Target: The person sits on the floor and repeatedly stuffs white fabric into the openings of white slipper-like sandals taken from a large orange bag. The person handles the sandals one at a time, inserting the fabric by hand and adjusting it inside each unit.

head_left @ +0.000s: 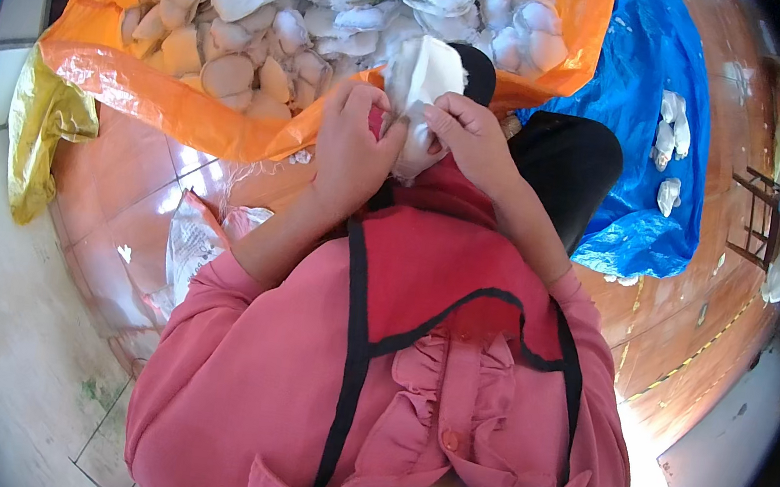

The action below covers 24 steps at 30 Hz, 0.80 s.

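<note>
Over my lap I hold a white padded fabric piece [428, 71] with frayed edges, its upper part standing up above my fingers. My left hand [356, 142] is closed at its left side, the fingers curled and the thumb pointing in toward the piece. From the right, my right hand [473, 139] pinches its middle between thumb and forefinger. Just beyond my hands, a heap of similar white rounded pads [351, 5] fills an orange sheet [182, 116].
At the right lies a blue tarp [640, 226] with a few crumpled white bits [673, 132] on it. A yellow sack [46, 128] stands at the left, and a white plastic bag [190, 243] lies beside my left arm. A dark metal rack [761, 219] is at the far right.
</note>
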{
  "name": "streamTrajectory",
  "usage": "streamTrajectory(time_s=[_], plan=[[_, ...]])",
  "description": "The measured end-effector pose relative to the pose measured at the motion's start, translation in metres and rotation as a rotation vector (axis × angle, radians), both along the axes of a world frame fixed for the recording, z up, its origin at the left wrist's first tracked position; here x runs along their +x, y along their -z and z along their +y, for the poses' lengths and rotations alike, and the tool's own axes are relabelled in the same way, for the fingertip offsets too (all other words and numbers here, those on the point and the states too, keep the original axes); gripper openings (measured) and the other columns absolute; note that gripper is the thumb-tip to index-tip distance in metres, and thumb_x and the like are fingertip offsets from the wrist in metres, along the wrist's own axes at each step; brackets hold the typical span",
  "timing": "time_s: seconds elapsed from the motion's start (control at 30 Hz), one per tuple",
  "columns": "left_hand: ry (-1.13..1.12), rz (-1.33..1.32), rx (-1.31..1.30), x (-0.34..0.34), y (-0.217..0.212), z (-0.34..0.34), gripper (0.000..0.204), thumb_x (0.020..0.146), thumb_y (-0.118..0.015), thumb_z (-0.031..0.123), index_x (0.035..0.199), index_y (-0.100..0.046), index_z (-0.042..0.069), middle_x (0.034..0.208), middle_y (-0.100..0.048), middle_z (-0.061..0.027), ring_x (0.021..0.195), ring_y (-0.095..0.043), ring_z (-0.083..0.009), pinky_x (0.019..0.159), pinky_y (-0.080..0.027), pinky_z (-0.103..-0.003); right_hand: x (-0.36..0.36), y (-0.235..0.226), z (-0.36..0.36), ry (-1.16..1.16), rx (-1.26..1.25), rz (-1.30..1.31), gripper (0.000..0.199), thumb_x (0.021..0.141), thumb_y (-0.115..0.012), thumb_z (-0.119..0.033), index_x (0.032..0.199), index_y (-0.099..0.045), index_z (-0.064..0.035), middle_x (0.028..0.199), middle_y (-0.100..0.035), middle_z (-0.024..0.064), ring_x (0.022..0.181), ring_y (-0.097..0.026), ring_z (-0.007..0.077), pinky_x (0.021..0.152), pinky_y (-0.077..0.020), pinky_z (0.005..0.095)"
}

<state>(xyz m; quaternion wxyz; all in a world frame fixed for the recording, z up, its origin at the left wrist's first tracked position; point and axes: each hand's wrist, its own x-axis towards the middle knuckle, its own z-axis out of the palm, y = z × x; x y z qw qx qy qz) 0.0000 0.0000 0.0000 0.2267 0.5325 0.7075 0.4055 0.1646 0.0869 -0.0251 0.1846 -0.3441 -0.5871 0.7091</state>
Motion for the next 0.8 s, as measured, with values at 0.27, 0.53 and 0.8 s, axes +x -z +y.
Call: streamTrajectory(time_s=[0.27, 0.53, 0.8], plan=[[0.65, 0.665, 0.425, -0.044, -0.013, 0.011, 0.027, 0.071, -0.07, 0.01, 0.098, -0.067, 0.01, 0.118, -0.061, -0.004, 0.104, -0.054, -0.0222, 0.089, -0.042, -0.041, -0.006, -0.01, 0.003, -0.099, 0.39, -0.021, 0.02, 0.095, -0.052, -0.018, 0.084, -0.054, -0.0007, 0.071, -0.053, 0.0064, 0.068, -0.051, 0.0131, 0.063, -0.044, 0.0294], [1.055, 0.967, 0.485, -0.082, -0.035, 0.01, 0.034, 0.074, -0.064, 0.022, 0.108, -0.068, 0.02, 0.129, -0.057, 0.0051, 0.115, -0.047, -0.0165, 0.098, -0.034, -0.039, -0.014, -0.025, 0.003, -0.269, 0.557, -0.114, 0.025, 0.087, -0.052, -0.025, 0.087, -0.062, -0.0028, 0.083, -0.063, 0.0188, 0.078, -0.062, 0.035, 0.071, -0.0487, 0.0421], [1.057, 1.031, 0.16, -0.07, -0.036, 0.027, 0.017, 0.075, -0.062, 0.026, 0.09, -0.068, 0.02, 0.093, -0.06, 0.0047, 0.1, -0.05, -0.0157, 0.085, -0.037, -0.037, -0.029, -0.025, 0.012, -0.258, 0.716, -0.095, 0.025, 0.088, -0.052, -0.027, 0.087, -0.063, -0.0045, 0.082, -0.063, 0.018, 0.079, -0.061, 0.0364, 0.07, -0.0489, 0.0438]])
